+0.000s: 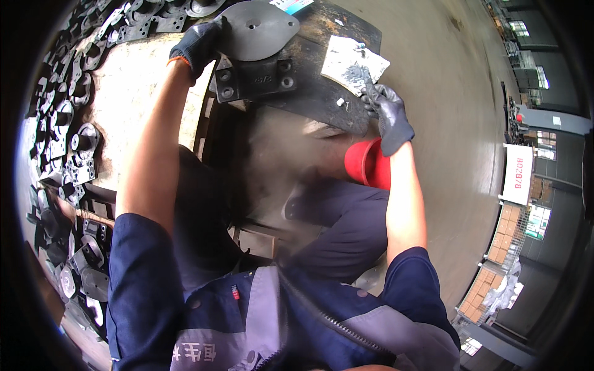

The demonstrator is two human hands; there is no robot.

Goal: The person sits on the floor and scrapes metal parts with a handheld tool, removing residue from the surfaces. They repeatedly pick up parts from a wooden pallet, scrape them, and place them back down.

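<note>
Oval plate: dark grey metal (263, 34), w/ small holes at ctr & nr R end; sits atop bracket, at far edge of work area, L of ctr.
Bracket: black, blocky (257, 80), paired bolt holes each side, directly under plate.
L hand: dark glove w/ orange cuff edge (201, 46), arm stretched fwd, fingers closed on plate's L edge.
R hand: grey-black glove (388, 111), fingers bent, at lower R edge of white sheet; can't tell if pinching anything, fingertips blend into dark smears.
White sheet: paper or cloth, hard to say (337, 54), grey-black smears, lying R of plate.
Tabletop: dark, worn, scuffed (309, 102), under sheet; small white bit (340, 102) just below sheet.
Card: blue/white, flat (292, 5), behind plate, partly cut off by view.
Red bucket: below R wrist (357, 162), partly hidden by forearm.
Light board: pale wood (133, 93), L of L forearm.
Loose parts: many dark metal pcs w/ round & bracket shapes (83, 142), crowded along far L & top L.
Legs: dark trousers (346, 210), below tabletop, nr bucket.
Bkgd R: grey floor (458, 123), then stacked brown boxes (506, 229).
</note>
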